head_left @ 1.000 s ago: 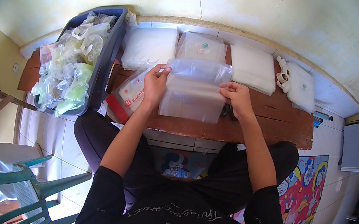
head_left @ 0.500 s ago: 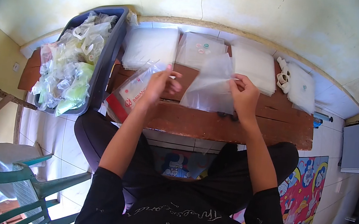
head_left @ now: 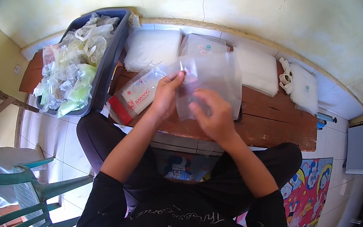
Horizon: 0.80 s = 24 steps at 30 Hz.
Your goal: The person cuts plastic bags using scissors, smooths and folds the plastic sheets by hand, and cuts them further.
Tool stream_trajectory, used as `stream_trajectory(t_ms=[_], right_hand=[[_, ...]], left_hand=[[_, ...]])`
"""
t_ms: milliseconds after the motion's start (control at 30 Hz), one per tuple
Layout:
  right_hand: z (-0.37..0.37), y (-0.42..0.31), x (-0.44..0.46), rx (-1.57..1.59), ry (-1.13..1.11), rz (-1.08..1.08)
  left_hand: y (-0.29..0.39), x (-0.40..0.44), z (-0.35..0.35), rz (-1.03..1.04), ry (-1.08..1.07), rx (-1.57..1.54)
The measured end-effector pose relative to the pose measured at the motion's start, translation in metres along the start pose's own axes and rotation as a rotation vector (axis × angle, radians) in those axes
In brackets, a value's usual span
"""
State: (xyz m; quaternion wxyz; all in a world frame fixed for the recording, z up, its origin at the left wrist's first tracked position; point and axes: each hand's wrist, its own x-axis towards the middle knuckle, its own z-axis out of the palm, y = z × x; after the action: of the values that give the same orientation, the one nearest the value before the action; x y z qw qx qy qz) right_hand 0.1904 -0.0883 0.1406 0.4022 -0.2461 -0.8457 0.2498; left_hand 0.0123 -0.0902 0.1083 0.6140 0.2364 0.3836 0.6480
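Note:
My left hand (head_left: 165, 96) is closed in a pinch, thumb uppermost, on the left edge of a clear plastic bag (head_left: 222, 75). The bag is held up above the wooden table, spread out flat and slightly tilted. Over its lower part is my right hand (head_left: 217, 117), with bent fingers and the thumb apart; I cannot tell whether it touches the plastic. To the left of my left hand lies a printed plastic packet (head_left: 139, 96) with red lettering and a red end.
Stacks of clear bags (head_left: 152, 49), (head_left: 256, 69) line the back of the wooden table (head_left: 279, 124); another stack (head_left: 304, 88) lies at right beside white strips. A dark tub (head_left: 116, 41) full of crumpled bags stands left. A green chair (head_left: 44, 187) is at lower left.
My left hand has gone from loose and empty to pinching the bag's left edge. My right hand has let go of the upper right edge and moved left and down across the bag.

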Motion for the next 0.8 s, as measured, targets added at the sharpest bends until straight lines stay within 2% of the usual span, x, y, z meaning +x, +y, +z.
stream_trajectory(t_ms=[67,100,167,200,267,300,333,367,400,433,500,533,600,633,700,800], right_hand=[[-0.014,0.016,0.009,-0.165,0.312,0.021],[-0.015,0.03,0.01,-0.165,0.311,0.019],[-0.01,0.067,0.004,-0.111,0.515,0.318],[-0.01,0.076,0.001,-0.111,0.517,0.316],[-0.01,0.09,-0.007,0.934,0.189,0.886],[-0.005,0.094,-0.012,0.933,0.191,0.887],[0.002,0.097,-0.017,0.862,0.057,0.955],[0.01,0.101,-0.022,0.788,-0.078,1.019],[0.023,0.108,-0.029,0.704,-0.079,0.954],[0.032,0.117,-0.034,0.704,-0.078,0.956],[0.043,0.123,-0.036,0.178,-0.08,0.773],[0.048,0.125,-0.037,0.178,-0.079,0.773],[0.052,0.124,-0.037,-0.092,-0.053,0.627],[0.052,0.123,-0.037,-0.095,-0.054,0.627],[0.053,0.12,-0.035,-0.378,-0.076,0.534],[0.054,0.113,-0.026,-0.489,-0.073,0.597]], left_hand=[[0.005,0.006,-0.01,0.026,-0.005,-0.061],[0.008,0.007,-0.016,0.027,-0.004,-0.062],[0.016,0.01,-0.031,-0.065,-0.057,-0.051],[0.016,0.013,-0.039,-0.097,-0.049,-0.027],[0.014,0.02,-0.05,-0.138,-0.041,-0.003],[0.012,0.023,-0.055,-0.178,-0.031,0.018],[0.006,0.028,-0.064,-0.178,-0.03,0.018],[-0.005,0.035,-0.077,-0.162,0.061,0.199],[-0.012,0.039,-0.086,-0.147,0.152,0.379],[-0.019,0.043,-0.095,-0.148,0.151,0.379],[-0.022,0.045,-0.1,0.016,0.334,1.226],[-0.024,0.045,-0.103,0.017,0.334,1.226],[-0.023,0.042,-0.099,0.111,0.386,1.388],[-0.023,0.042,-0.099,0.112,0.385,1.386],[-0.025,0.047,-0.104,0.039,0.367,1.351],[-0.028,0.051,-0.111,0.0,0.349,1.282]])
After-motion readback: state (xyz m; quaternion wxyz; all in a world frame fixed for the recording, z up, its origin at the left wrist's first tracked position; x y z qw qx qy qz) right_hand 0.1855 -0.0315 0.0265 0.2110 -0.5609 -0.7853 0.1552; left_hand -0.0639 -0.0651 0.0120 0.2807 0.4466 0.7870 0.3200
